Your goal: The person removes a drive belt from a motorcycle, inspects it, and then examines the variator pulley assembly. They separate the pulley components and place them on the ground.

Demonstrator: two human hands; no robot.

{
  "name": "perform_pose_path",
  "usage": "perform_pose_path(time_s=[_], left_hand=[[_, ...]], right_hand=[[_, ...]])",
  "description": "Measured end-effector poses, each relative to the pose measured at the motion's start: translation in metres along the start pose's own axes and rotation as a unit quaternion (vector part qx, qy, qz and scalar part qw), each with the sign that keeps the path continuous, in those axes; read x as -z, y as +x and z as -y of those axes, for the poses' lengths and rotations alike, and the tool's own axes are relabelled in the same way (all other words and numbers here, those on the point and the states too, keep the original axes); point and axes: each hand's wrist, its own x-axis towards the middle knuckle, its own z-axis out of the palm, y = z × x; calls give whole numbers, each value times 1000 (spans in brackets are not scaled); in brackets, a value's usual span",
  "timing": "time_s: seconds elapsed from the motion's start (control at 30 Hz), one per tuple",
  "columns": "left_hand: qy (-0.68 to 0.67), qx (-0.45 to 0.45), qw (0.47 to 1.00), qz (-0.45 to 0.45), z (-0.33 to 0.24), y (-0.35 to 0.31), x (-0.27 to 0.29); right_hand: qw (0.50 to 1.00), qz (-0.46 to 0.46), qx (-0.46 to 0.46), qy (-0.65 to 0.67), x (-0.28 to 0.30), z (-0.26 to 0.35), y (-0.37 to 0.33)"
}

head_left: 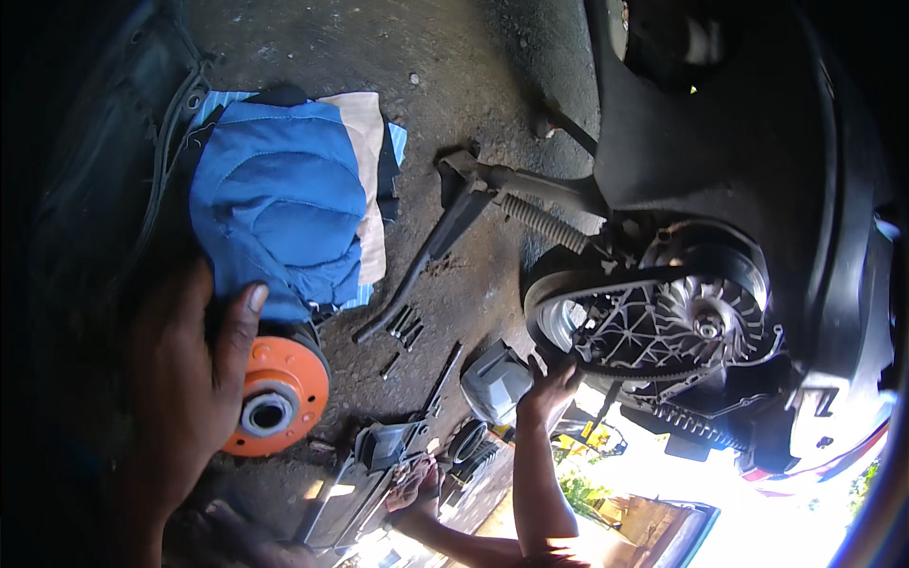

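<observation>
My left hand (pixel 194 369) comes up from the lower left, closed on the near corner of a bundle of cloth (pixel 279 194). The thumb shows beside the blue top layer; the other fingers are mostly lost in shadow. Beige and striped light-blue layers stick out from under the blue one. Just right of the hand, partly behind it, sits a round orange clutch plate (pixel 298 379) with a grey hub and a dark disc behind it. My right hand is out of view.
Another person's hand (pixel 549 388) reaches to the drive belt (pixel 653 374) of an opened scooter engine at right; that person's other hand (pixel 417 497) is near loose parts. A scooter stand (pixel 417 256), several bolts (pixel 405 327) and a grey cover (pixel 497 381) are between.
</observation>
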Motion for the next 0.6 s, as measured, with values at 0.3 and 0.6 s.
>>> perform_pose_path(time_s=[0.3, 0.6], left_hand=[[11, -16, 1000, 11, -2, 3, 3], [137, 137, 974, 118, -10, 13, 10]], right_hand=[[989, -23, -88, 114, -11, 8, -6], [964, 33, -163, 209, 8, 41, -25]])
